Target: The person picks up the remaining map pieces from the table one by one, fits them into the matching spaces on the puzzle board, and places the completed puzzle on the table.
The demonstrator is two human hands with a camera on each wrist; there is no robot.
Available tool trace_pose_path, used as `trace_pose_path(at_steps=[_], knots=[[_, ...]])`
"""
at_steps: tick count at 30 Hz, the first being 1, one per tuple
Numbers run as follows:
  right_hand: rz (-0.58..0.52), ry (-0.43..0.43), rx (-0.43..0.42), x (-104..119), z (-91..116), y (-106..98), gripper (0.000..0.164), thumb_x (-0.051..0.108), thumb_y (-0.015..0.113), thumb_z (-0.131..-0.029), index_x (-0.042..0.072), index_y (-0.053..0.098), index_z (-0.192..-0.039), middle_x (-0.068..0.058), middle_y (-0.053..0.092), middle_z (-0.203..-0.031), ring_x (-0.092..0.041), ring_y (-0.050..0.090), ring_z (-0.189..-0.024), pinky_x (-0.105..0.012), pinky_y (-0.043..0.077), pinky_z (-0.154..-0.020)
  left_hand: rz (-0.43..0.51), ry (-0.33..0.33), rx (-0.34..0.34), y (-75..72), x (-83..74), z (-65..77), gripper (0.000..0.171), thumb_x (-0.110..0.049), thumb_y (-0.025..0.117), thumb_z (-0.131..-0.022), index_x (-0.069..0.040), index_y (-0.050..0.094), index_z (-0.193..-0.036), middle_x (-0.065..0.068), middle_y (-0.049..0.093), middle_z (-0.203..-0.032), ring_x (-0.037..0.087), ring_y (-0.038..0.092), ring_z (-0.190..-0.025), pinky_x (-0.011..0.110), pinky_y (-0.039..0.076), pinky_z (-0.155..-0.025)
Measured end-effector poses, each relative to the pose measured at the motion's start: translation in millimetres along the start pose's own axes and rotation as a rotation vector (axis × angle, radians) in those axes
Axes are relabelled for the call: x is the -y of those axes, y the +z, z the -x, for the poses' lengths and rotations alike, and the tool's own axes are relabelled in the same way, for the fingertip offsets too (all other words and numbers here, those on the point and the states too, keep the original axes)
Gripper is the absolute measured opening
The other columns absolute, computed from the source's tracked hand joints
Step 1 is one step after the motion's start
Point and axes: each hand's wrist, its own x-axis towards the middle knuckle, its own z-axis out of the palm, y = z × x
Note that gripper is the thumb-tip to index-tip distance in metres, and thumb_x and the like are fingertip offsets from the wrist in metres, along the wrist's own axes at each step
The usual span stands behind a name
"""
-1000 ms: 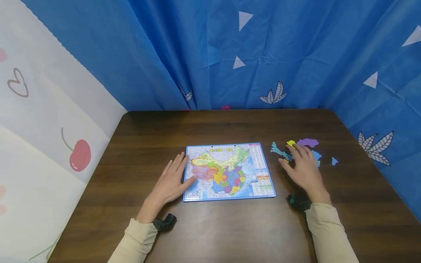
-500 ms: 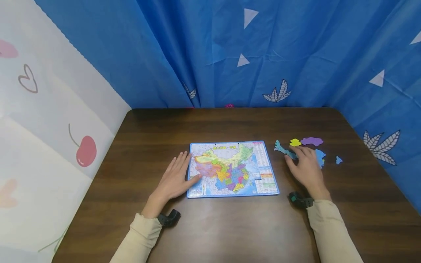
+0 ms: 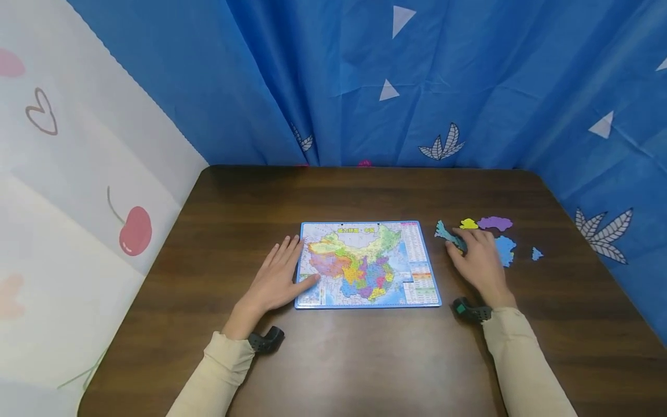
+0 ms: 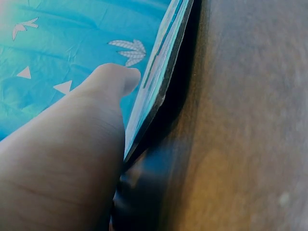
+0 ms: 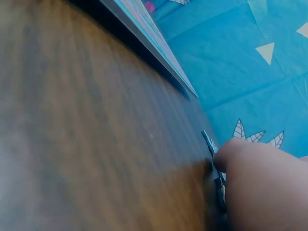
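Observation:
A map puzzle board [image 3: 421,260] with a blue border lies flat on the brown table. My left hand [image 3: 278,278] rests along its left edge with fingers straight and thumb spread onto the board's face; the thumb also shows at the board's edge in the left wrist view. Right of the board, my right hand [image 3: 479,258] pinches a long teal puzzle piece [image 3: 442,230] between thumb and fingers, low at the table. Part of that piece is hidden by the hand. In the right wrist view the thumb [image 5: 236,151] bends onto the thin piece.
Around the right hand lie a yellow piece [image 3: 469,223], a purple piece [image 3: 495,223], a blue piece [image 3: 505,250] and a small blue piece [image 3: 537,253]. A blue curtain [image 3: 365,116] hangs behind the table; a white printed cloth [image 3: 68,174] borders the left.
My right hand has shifted slightly left over the teal piece, and its thumb and fingers have closed on it. The left hand stays at the board. The head view has shifted a little.

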Motion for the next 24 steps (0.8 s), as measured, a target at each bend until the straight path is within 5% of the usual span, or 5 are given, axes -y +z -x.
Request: trace_pose_path(at_steps=[24], knots=[[-0.041,-0.037,-0.026,-0.5,-3.8,4.1,0.029,0.014,0.069,-0.100,-0.002,0.070,-0.124,-0.027,0.061,-0.120,-0.045,0.048,-0.110,-0.063,0.047,-0.090,-0.023,-0.001,0.008,-1.2,-1.5,1.1,0.100,-0.071,0.052,-0.094,-0.007,0.021,-0.165,0.011,0.014,-0.172,0.029,0.007,-0.161,0.049,0.006,-0.130]])
